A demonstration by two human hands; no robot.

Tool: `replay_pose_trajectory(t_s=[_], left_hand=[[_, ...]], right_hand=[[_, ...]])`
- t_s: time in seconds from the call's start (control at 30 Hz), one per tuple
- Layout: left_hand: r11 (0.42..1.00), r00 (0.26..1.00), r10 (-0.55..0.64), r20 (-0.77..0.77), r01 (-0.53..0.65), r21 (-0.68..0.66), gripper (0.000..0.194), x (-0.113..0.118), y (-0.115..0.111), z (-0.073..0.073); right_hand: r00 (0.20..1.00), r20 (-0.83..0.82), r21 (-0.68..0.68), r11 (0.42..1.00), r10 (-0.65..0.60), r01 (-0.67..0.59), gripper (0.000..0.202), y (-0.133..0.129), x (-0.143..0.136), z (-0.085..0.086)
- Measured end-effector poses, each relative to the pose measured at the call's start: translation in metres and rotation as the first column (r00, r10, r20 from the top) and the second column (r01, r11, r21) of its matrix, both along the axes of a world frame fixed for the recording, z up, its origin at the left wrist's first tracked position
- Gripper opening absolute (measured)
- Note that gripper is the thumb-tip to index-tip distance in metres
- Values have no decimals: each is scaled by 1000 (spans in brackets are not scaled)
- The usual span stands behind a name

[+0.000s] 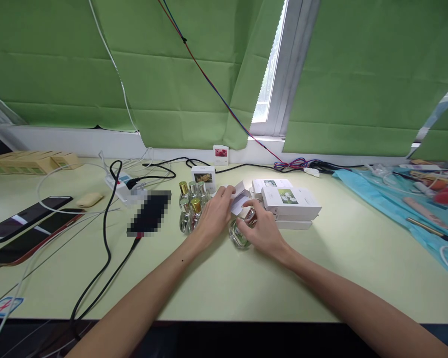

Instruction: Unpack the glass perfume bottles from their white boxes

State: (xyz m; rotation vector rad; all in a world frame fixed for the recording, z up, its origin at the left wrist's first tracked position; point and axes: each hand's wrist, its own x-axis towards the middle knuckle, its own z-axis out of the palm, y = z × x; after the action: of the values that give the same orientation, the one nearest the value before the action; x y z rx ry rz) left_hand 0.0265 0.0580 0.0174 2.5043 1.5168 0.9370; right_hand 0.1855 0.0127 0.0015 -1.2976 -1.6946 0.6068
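Near the middle of the table, my left hand (217, 211) has its fingers closed on a white box (239, 199) whose flap stands up. My right hand (263, 229) pinches a clear glass bottle (239, 234) by its shiny neck, just in front of that box. Left of my left hand stand several glass bottles (185, 214) with gold and silver caps. To the right of the hands lies a stack of white boxes (291, 203) with flower pictures. Behind the bottles stands a small white box (204, 177) with a yellowish picture.
Phones (30, 216), a power strip (121, 188) and black and white cables lie at the left. Another picture box (221, 155) stands by the wall. Light blue plastic (381, 191) with small items covers the right side. Yellow boxes (32, 161) sit at the back left.
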Motion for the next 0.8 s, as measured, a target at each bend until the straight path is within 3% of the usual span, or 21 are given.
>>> replay_pose_trajectory(t_s=[0.23,0.8], left_hand=[[995,993,-77,88,70,73,21,-2,4,-3],[985,968,-125,218,94,145,24,4,-2,-2]], right_hand=[[999,-24,-36,998,42,-43,32,1,1,1],[986,-85,-40,988,146,-150,42,7,3,-5]])
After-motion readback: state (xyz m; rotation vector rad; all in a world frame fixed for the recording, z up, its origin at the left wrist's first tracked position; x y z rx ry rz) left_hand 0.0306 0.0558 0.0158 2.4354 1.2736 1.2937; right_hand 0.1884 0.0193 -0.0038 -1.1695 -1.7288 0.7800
